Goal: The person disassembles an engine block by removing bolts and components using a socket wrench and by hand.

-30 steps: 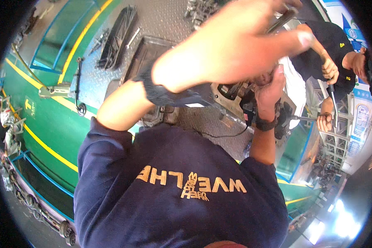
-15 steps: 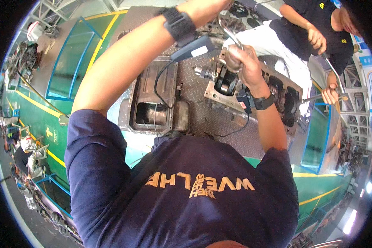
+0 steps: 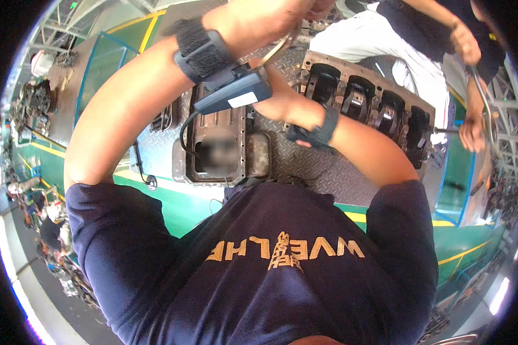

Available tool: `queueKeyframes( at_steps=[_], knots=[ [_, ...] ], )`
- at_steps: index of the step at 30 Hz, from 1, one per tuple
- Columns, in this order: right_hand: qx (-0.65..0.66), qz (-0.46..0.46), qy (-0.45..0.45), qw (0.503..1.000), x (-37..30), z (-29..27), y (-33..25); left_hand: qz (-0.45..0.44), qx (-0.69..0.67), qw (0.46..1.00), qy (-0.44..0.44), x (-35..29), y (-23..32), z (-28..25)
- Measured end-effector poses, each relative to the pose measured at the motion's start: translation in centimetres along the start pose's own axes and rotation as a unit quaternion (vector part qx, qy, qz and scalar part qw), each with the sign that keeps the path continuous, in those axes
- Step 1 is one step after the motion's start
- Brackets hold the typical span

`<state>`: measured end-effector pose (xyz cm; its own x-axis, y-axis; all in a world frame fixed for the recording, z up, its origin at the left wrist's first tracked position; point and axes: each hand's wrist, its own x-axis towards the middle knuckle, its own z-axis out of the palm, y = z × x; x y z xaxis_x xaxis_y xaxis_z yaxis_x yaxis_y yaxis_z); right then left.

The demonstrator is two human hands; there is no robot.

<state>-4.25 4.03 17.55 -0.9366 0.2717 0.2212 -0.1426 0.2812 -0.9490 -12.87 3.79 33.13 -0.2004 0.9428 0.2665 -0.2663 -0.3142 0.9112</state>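
Note:
My left hand (image 3: 273, 22) is raised at the top edge, its fingers curled and partly cut off by the frame. A bent metal crank wrench (image 3: 280, 50) runs from under it down to my right hand (image 3: 275, 95). My right hand is closed at the wrench's lower end, with its fingers mostly hidden behind the dark box strapped to my left wrist. Right of my hands lies an engine block (image 3: 342, 72), with its bearing saddles facing up. A rectangular metal oil pan (image 3: 243, 152) sits nearer me, below my wrists.
A co-worker in white trousers (image 3: 351, 34) is beyond the block. Their hands (image 3: 466, 46) hold another bent metal bar (image 3: 486, 98) at the block's right end. Tread-patterned metal plate (image 3: 288, 155) forms the work surface. Cables hang from both my wrist boxes.
My right hand has moved left, away from above the block, with the crank wrench. My left hand has come into view at the top. The co-worker's upper hand has shifted right.

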Motion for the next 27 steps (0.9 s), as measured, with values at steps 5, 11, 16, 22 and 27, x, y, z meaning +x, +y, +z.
queueKeyframes(
  at_steps=[5, 11, 16, 22, 27],
  knots=[
    [0.048, -0.074, 0.114, 0.989, 1.4, 1.0, 0.5, -0.043, -0.018, 0.999, 0.025, -0.5, 0.0, 0.3],
    [0.027, -0.045, 0.088, 0.995, -1.4, -2.5, -6.6, 0.128, 0.091, 0.987, 0.04, 1.3, 6.6, 0.4],
    [0.116, -0.052, 0.169, 0.977, -1.1, -10.4, -8.4, 0.082, 0.122, 0.981, 0.13, 1.2, 6.5, 1.7],
    [0.087, -0.046, 0.25, 0.963, -0.1, -12.6, -1.9, 0.068, 0.044, 0.995, 0.063, 4.4, 0.4, -0.6],
    [0.037, -0.039, 0.275, 0.96, -0.2, -12.7, -1.1, 0.069, 0.013, 0.994, 0.087, 5.3, -0.7, -1.0]
  ],
)
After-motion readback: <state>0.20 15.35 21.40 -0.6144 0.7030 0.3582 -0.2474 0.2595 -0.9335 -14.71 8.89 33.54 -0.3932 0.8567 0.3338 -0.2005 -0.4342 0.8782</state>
